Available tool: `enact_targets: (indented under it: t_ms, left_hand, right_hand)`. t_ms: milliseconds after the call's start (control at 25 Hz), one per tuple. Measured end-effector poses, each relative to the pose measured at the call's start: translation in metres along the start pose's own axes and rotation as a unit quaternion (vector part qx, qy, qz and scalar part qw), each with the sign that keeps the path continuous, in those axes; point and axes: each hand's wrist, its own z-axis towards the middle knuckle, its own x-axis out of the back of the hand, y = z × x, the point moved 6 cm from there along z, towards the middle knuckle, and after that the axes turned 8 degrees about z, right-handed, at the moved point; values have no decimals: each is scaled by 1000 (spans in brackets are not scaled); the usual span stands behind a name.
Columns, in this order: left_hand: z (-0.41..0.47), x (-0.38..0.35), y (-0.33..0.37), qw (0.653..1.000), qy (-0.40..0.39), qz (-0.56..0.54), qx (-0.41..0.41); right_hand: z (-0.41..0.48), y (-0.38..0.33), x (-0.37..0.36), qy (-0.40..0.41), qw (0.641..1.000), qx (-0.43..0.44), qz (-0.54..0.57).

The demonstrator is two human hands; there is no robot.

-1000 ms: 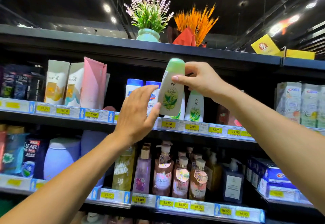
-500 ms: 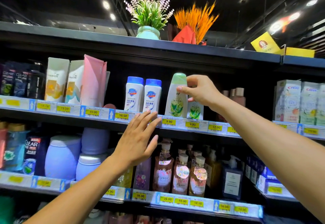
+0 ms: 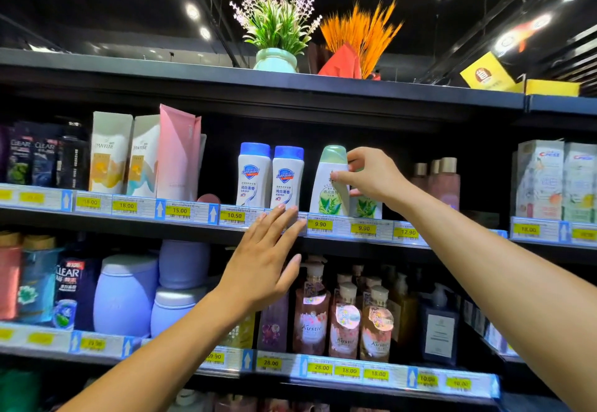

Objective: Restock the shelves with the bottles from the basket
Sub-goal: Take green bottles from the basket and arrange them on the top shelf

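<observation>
head view: right hand (image 3: 371, 178) pinched the green-capped bottle (image 3: 329, 200) near its top, seemingly squaring it on the shelf (image 3: 161, 228); left hand (image 3: 265, 266) hovered flat, empty, alongside.

Green-capped bottle (image 3: 326, 200) lowered onto shelf (image 3: 355, 248), left hand (image 3: 261, 269) dropped to its edge

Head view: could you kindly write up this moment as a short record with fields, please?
Place: store shelf of toiletries, price tags along its edge
Item: green-capped bottle, upright on the shelf above a 9.90 tag
Right side: right-hand grip pinches that bottle near its top
Left side: left-hand grip open, fingers straight, fingertips at the shelf edge below the blue-capped bottles
Basket: not in view
</observation>
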Motion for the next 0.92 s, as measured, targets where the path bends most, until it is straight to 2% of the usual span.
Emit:
enact_targets:
  t_ms: [360, 560, 720, 920]
  left_hand:
    - [-2, -6, 2, 1000, 17, 25, -1]
    - [-3, -1, 6, 1000, 0, 25, 9]
    - [-11, 12, 7, 999, -30, 18, 29]
    - [-57, 35, 20, 997, -63, 4, 53]
  right_hand:
    - [-18, -5, 1, 36, 999, 6, -24]
    - [-32, -5, 1, 59, 997, -14, -57]
    - [-59, -8, 3, 88, 987, -5, -134]
    - [-131, -3, -15, 61, 976, 21, -210]
